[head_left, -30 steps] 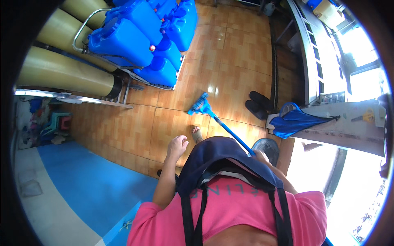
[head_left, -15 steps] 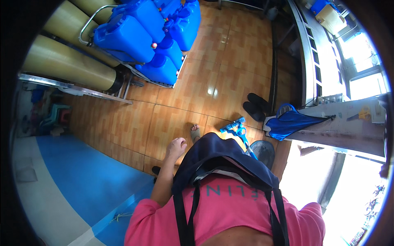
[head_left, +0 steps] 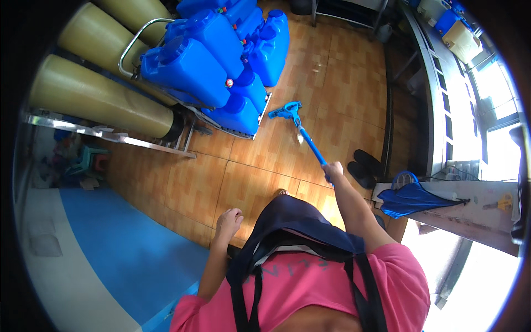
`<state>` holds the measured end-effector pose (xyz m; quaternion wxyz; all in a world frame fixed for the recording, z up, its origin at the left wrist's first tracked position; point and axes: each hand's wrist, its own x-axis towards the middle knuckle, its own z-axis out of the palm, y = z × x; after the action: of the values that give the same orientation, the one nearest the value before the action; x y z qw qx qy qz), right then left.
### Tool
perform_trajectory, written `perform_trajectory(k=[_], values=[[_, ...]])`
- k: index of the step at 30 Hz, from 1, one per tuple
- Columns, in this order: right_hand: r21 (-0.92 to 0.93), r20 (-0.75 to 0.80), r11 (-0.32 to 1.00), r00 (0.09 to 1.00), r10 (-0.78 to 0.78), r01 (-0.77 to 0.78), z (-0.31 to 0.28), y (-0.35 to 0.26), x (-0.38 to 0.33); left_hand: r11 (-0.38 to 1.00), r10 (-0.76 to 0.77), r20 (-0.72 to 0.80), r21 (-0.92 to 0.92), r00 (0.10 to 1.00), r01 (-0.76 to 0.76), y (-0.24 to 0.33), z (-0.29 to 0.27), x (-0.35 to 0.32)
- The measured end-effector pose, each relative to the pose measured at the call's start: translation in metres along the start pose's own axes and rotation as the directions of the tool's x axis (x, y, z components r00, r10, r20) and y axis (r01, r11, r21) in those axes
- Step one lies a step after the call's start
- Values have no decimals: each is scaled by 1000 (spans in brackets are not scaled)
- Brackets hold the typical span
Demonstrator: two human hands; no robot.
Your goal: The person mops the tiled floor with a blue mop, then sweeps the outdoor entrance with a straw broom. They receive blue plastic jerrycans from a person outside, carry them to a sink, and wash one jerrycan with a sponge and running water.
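My right hand (head_left: 333,171) is wrapped round the handle of a blue squeegee (head_left: 313,146). It is held out in front, over the tiled floor, with its crosswise head pointing away from me. That head is close to the front right corner of a trolley stacked with blue water jugs (head_left: 238,113); whether it touches the floor, I cannot tell. My left hand (head_left: 229,222) hangs near my left side with its fingers curled in, and nothing shows in it. A dark blue apron (head_left: 296,218) covers my front.
Large tan cylinders (head_left: 105,99) lie on a metal rack (head_left: 110,134) at the left. Dark slippers (head_left: 365,169) rest on the floor at the right, near a ledge with a blue cloth (head_left: 415,196). A long metal counter (head_left: 437,94) stands farther right. A blue-and-white wall is at lower left.
My right hand has come into view gripping the squeegee, whose head has swung forward and left from beside my right leg toward the jugs. The scene has shifted slightly right and down.
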<state>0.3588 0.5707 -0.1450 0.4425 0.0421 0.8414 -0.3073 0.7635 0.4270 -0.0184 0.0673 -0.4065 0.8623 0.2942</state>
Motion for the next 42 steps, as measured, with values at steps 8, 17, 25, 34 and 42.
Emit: perform_trajectory(k=[8, 17, 25, 34, 42], values=[[-230, 16, 973, 1000, 4, 0, 10, 119, -14, 998, 1, 132, 56, 991, -9, -38, -44, 81], [5, -185, 895, 879, 439, -446, -30, 331, -289, 991, 93, 268, 65, 959, -114, -26, -56, 175], [72, -130, 865, 855, 502, -497, -21, 271, -256, 982, 164, 287, 44, 944, -184, 7, -45, 220], [-29, -212, 977, 957, 200, -210, -83, 110, -30, 992, 83, 279, 73, 957, -107, 58, -51, 277], [417, -213, 909, 970, 118, -19, -178, -138, 233, 979, 149, 247, 99, 957, -178, 134, -55, 317]])
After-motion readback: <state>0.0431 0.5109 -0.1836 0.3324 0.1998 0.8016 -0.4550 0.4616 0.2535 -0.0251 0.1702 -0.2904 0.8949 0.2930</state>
